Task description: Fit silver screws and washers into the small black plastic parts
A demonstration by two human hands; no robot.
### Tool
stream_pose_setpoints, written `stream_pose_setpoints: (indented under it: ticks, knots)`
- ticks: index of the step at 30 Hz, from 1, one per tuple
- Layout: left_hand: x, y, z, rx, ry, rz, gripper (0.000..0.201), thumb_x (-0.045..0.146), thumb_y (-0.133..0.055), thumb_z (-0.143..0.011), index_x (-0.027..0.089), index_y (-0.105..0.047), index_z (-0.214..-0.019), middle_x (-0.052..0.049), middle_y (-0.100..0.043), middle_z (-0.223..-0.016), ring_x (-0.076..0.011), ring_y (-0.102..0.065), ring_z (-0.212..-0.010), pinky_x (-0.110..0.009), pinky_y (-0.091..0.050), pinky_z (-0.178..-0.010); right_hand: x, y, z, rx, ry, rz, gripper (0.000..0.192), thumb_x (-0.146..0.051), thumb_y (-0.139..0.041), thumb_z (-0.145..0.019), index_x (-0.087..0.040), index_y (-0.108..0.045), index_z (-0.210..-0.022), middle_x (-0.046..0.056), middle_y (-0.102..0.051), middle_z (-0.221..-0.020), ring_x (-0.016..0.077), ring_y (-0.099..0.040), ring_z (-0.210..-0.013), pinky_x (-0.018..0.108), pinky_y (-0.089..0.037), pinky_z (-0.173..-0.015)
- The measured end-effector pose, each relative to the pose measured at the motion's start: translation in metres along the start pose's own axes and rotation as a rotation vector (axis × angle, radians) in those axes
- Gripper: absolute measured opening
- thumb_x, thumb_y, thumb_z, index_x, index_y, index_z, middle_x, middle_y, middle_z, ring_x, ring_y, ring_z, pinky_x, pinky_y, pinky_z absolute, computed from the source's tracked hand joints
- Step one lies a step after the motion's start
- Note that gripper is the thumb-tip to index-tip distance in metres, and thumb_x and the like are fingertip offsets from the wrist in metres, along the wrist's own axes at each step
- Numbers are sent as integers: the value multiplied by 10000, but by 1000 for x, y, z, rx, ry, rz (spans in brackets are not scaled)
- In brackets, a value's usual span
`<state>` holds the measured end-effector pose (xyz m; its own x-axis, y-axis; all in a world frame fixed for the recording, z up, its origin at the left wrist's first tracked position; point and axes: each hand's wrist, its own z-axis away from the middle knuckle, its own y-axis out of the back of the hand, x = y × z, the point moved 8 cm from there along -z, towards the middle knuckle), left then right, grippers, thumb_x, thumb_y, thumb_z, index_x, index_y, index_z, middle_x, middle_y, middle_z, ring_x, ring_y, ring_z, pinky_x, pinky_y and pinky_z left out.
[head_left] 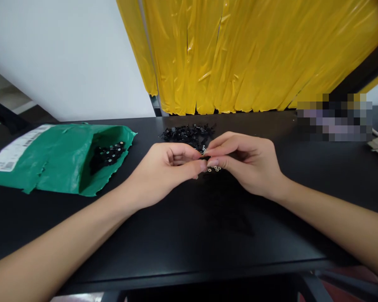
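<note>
Your left hand [162,170] and right hand [252,161] pinch a tiny dark part [204,157], mostly hidden, above the desk [176,235]; a slack fingertip hold could drop it among the small rings [216,169] or black pieces [187,133], where it might get lost

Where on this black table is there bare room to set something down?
Bare table shows between your forearms, up from the front edge, and right of your right hand, short of the pixelated area. It's crowded at left, by the green bag, and around the black pile and pale rings.
</note>
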<state>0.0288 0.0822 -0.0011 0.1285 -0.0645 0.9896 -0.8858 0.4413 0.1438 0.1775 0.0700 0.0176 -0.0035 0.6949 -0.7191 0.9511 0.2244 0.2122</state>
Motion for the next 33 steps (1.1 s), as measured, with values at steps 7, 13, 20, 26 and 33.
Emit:
stream_pose_setpoints:
  ticks: [7, 13, 20, 26, 33]
  knots:
    - [4, -1, 1, -13, 20, -58, 81, 175, -748, -854, 171, -787, -784, 28, -746, -743, -77, -670, -728, -142, -543, -702, -2, 4, 0, 16, 52, 43, 117, -119, -794, -877, -221, -789, -932, -2, -771, -898, 123, -725, -855, 252, -602, -753]
    - [3, 0, 0, 8, 7, -102, 83, 168, -750, -833, 189, -784, -760, 48, -744, -704, -65, -663, -698, -117, -520, -659, -10, -2, -1, -21, 126, 141, 127, -109, -781, -883, -208, -798, -961, 8, -778, -862, 126, -727, -827, 254, -608, -745]
    - [5, 1, 3, 27, 3, -38, 107, 129, -752, -819, 183, -794, -736, 28, -756, -686, -85, -686, -682, -136, -547, -658, -14, -3, 1, -21, 111, 116, 92, -104, -742, -915, -175, -798, -928, 39, -742, -932, 113, -724, -786, 247, -627, -698]
    - [-4, 0, 2, 10, 36, 77, 96, 158, -751, -851, 200, -813, -792, 34, -762, -714, -69, -681, -696, -123, -548, -701, -27, -5, 4, -61, 278, 274, 183, -55, -662, -958, -161, -792, -1029, 91, -734, -1019, 137, -723, -874, 280, -616, -736]
    - [-5, 0, 4, 42, 86, 48, 137, 125, -725, -849, 194, -799, -756, 44, -752, -696, -48, -670, -660, -89, -527, -662, -34, -8, 9, -111, 431, 514, 202, -46, -639, -966, -177, -760, -1059, 86, -754, -1033, 164, -733, -924, 335, -600, -773]
